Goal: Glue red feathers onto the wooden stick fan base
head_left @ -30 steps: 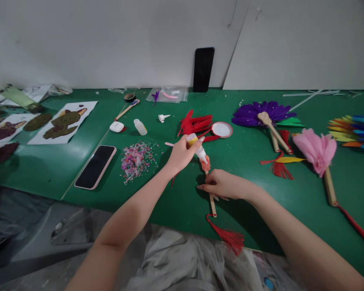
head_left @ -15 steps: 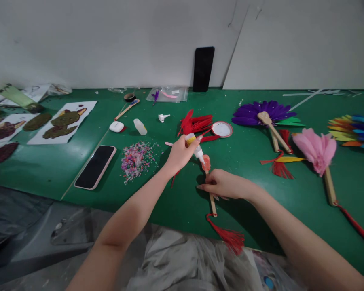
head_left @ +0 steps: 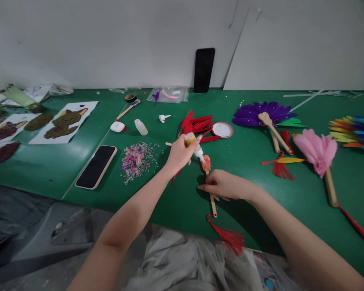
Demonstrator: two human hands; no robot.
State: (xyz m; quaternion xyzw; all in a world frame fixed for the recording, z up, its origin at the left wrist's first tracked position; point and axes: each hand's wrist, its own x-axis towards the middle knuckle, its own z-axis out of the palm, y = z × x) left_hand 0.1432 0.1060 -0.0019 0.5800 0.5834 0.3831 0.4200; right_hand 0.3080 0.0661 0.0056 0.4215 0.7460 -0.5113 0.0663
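Note:
My left hand [head_left: 181,153] is closed around a small glue bottle [head_left: 197,150] with a yellow label and a white nozzle. The nozzle points down at the orange-red, rounded head of a wooden fan handle [head_left: 213,205]; whether it touches cannot be made out. Pinching that handle against the table, my right hand [head_left: 221,184] hides part of its middle. A red tassel [head_left: 232,239] hangs from the handle's lower end, over the table's front edge. Beyond my left hand lie red feathers [head_left: 197,121] and a round white lid [head_left: 222,129] with a red rim.
Left of my hands lie colourful chips [head_left: 138,159], a phone [head_left: 96,167], a small bottle [head_left: 141,127] and a white nozzle cap [head_left: 164,118]. A purple feather fan [head_left: 245,115] and a pink one [head_left: 315,147] lie right. A black phone [head_left: 204,70] leans on the wall.
Both hands keep nearly the same places, with the bottle's nozzle still over the handle's head. The whole view has shifted very slightly.

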